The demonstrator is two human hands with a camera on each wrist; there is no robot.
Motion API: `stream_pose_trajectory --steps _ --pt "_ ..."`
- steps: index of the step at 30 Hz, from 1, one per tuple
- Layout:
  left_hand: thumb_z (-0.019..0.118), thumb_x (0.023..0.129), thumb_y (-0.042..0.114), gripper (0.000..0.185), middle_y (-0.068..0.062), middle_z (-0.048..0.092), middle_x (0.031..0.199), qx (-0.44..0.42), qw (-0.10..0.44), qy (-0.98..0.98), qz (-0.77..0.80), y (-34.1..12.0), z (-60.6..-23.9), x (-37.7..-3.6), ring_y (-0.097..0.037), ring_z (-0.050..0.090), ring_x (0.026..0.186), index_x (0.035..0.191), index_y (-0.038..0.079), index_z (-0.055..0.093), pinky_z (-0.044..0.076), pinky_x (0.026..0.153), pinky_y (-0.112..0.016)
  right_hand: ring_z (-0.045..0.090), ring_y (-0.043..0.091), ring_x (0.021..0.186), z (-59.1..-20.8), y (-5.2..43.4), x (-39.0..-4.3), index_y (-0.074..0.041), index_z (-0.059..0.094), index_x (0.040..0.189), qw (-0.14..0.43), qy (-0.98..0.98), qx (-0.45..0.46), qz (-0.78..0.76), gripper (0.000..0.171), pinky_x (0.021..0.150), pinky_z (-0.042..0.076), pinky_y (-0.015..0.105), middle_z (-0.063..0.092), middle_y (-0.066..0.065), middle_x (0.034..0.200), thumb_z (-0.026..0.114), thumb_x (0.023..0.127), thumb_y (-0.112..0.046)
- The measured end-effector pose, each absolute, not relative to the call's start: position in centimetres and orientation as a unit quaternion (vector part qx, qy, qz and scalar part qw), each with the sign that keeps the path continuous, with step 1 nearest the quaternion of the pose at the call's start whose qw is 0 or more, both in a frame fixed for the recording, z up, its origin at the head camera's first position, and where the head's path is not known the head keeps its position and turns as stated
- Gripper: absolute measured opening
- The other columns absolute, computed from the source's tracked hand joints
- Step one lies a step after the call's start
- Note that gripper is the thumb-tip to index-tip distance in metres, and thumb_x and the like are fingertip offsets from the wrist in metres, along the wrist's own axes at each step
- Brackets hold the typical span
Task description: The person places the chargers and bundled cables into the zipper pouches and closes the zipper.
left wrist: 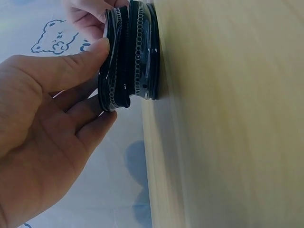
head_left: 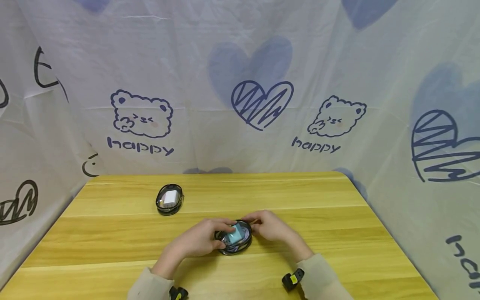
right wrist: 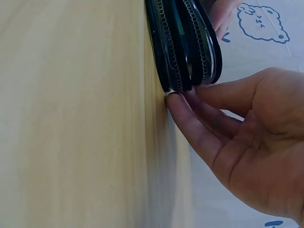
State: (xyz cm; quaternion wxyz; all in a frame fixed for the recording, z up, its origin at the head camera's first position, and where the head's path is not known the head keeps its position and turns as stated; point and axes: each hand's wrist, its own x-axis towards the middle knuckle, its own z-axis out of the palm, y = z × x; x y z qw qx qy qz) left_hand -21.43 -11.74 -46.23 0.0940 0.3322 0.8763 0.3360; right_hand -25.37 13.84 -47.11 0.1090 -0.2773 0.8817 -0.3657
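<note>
A small oval zip pouch (head_left: 245, 236), clear on top with black trim, lies on the table between both hands. Inside it show a light blue charger plug (head_left: 235, 234) and what looks like a coiled cable. My left hand (head_left: 200, 238) grips the pouch's left side, thumb on the near rim and fingers over the top. At the far right rim, my right hand (head_left: 271, 227) pinches the zip end with thumb and fingers; the zip pull itself is hidden. In the right wrist view the two zip edges (right wrist: 182, 47) stand apart, with blue-green showing between them.
Farther back on the left lies a second black-trimmed clear pouch (head_left: 162, 207) with a white charger plug (head_left: 171, 198) in it. The wooden table (head_left: 318, 200) ends at a white printed curtain (head_left: 202, 125) behind and at both sides.
</note>
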Motion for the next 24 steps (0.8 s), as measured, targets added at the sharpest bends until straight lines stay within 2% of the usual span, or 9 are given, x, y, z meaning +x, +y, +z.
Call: stream_pose_trajectory --steps 6,13,16,21,24 --pt "0.077 0.091 0.004 0.044 -0.006 0.056 0.153 0.332 0.096 0.876 0.335 -11.72 -46.31 -21.48 -0.033 0.052 0.140 0.134 0.007 0.069 0.044 0.116 -0.051 0.066 0.015 0.084 -47.12 13.93 -25.20 0.002 0.075 0.114 0.124 0.883 -0.249 -0.378 0.025 0.073 0.056 0.028 0.074 0.009 0.097 0.061 0.095 0.008" --pt "0.075 0.091 0.000 0.046 -0.004 0.054 0.155 0.332 0.101 0.875 0.337 -11.74 -46.44 -21.48 -0.033 0.050 0.142 0.136 0.008 0.068 0.042 0.117 -0.052 0.067 0.017 0.075 -47.22 13.83 -25.15 0.004 0.073 0.104 0.149 0.872 -0.229 -0.405 0.016 0.064 0.059 0.026 0.070 0.007 0.087 0.059 0.098 0.009" --pt "0.074 0.091 -0.001 0.046 -0.005 0.054 0.155 0.332 0.102 0.875 0.337 -11.75 -46.36 -21.41 -0.033 0.049 0.143 0.136 0.007 0.068 0.041 0.118 -0.052 0.068 0.017 0.076 -47.25 13.75 -25.13 0.005 0.072 0.108 0.154 0.870 -0.227 -0.410 0.019 0.066 0.060 0.029 0.071 0.010 0.092 0.057 0.098 0.009" --pt "0.073 0.091 -0.003 0.046 -0.005 0.055 0.154 0.333 0.106 0.873 0.340 -11.78 -46.20 -21.36 -0.033 0.048 0.143 0.135 0.007 0.068 0.039 0.119 -0.052 0.069 0.019 0.084 -47.53 13.66 -25.17 0.006 0.069 0.124 0.159 0.861 -0.240 -0.419 0.032 0.071 0.063 0.033 0.070 0.020 0.113 0.052 0.097 0.012" --pt "0.071 0.090 -0.007 0.047 -0.005 0.055 0.153 0.335 0.106 0.873 0.339 -11.81 -46.14 -21.36 -0.033 0.046 0.145 0.135 0.007 0.068 0.037 0.120 -0.053 0.068 0.019 0.086 -47.65 13.69 -25.19 0.005 0.070 0.125 0.159 0.862 -0.249 -0.411 0.033 0.071 0.063 0.033 0.068 0.021 0.118 0.051 0.099 0.011"
